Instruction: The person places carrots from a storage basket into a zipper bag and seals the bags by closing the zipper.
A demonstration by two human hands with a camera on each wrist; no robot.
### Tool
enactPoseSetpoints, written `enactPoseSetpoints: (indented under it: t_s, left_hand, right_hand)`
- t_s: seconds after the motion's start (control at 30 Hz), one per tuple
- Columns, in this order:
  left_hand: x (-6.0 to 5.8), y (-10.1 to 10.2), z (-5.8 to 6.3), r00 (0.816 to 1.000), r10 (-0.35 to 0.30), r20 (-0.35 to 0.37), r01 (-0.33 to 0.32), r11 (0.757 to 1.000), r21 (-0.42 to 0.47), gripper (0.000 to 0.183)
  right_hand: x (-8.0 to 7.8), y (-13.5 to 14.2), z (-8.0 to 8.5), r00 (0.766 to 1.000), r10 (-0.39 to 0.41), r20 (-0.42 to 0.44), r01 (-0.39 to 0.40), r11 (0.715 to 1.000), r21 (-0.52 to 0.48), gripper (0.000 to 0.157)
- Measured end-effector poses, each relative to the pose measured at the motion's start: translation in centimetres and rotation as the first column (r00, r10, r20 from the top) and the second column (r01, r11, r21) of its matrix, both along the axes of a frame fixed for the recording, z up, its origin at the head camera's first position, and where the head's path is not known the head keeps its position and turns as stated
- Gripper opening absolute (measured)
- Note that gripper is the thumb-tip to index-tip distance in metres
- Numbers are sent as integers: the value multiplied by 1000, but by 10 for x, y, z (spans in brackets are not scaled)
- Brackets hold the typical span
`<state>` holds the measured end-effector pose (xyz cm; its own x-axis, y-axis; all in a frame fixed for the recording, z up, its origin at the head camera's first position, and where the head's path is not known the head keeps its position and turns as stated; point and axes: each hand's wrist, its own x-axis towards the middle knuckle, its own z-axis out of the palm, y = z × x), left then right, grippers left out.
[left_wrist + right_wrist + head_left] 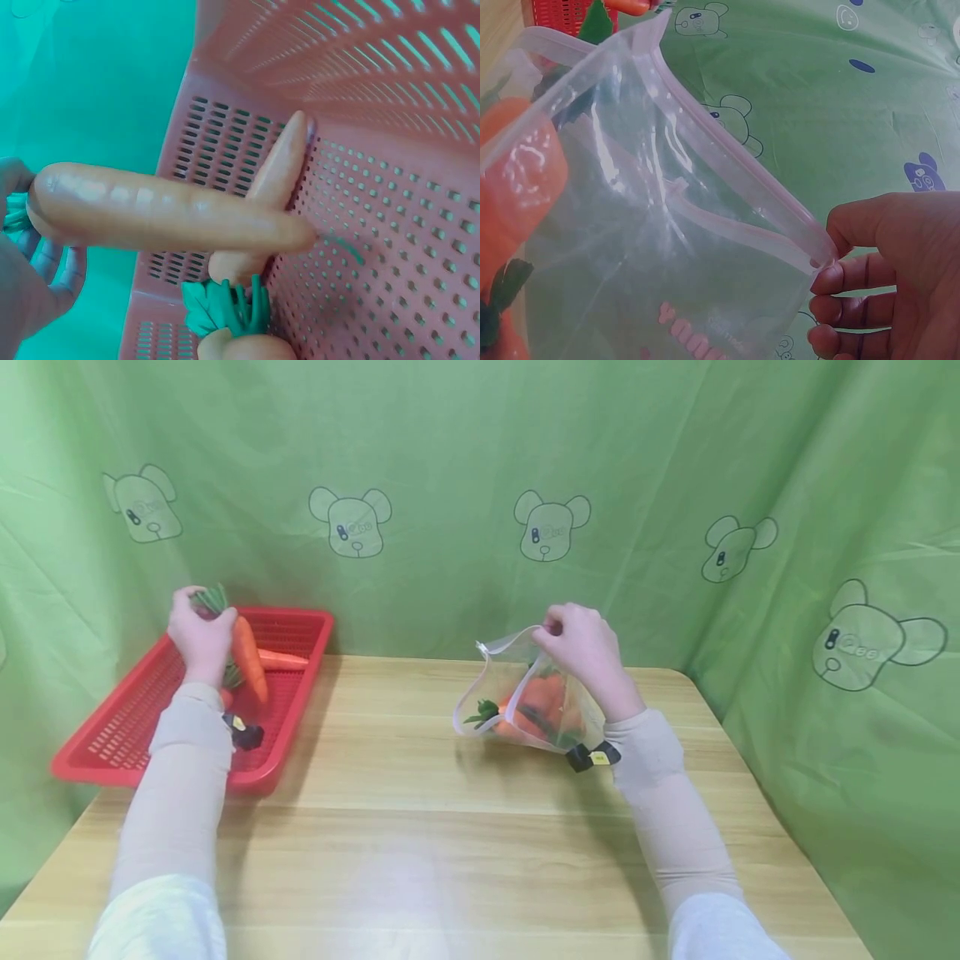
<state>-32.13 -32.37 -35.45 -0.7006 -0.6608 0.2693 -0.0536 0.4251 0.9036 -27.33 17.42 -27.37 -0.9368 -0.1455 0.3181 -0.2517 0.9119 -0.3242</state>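
Note:
My left hand (201, 633) grips a carrot (249, 660) by its green top, tip pointing down, above the red basket (303, 727). In the left wrist view that carrot (172, 210) crosses in front of a second carrot (279, 165) lying in the basket. A green leafy top (225, 307) on an orange vegetable shows near it. On the right, my right hand (581, 643) pinches the upper edge of a clear zip bag (517, 652). Its mouth gapes toward the left. Orange vegetables (543, 697) with green tops sit inside; their exact kinds are blurred by the plastic.
The basket stands at the left end of a wooden table (405, 852), the bag toward the right. A green curtain (450, 593) with printed bear heads hangs behind and at both sides. Black wrist cameras (592, 757) are strapped under both wrists.

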Motion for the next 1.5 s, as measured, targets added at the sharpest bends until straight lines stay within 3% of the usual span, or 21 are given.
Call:
enactPoseSetpoints:
  t_s: [0.27, 0.7, 1.03, 1.27, 1.5]
  left_hand:
    - [-1, 3, 9, 997, 14, -73, -8, 997, 76, 41]
    - [-2, 11, 28, 971, -3, -238, 65, 965, 255, 37]
    - [2, 29, 47, 944, -57, -326, 157, 944, 289, 36]
    - [10, 44, 62, 930, -81, -359, 180, 951, 252, 33]
    - [18, 56, 73, 907, -79, -413, 209, 937, 280, 32]
  right_hand:
    - [-1, 1, -1, 1000, -2, 1, 2, 1000, 1, 17]
    - [-2, 0, 0, 1000, -5, -3, 5, 1000, -3, 17]
    - [-1, 0, 0, 1000, -3, -6, 3, 1000, -3, 17]
    - [-1, 0, -1, 1000, -7, -4, 7, 1000, -6, 16]
    - [0, 0, 0, 1000, -8, 3, 8, 1000, -11, 16]
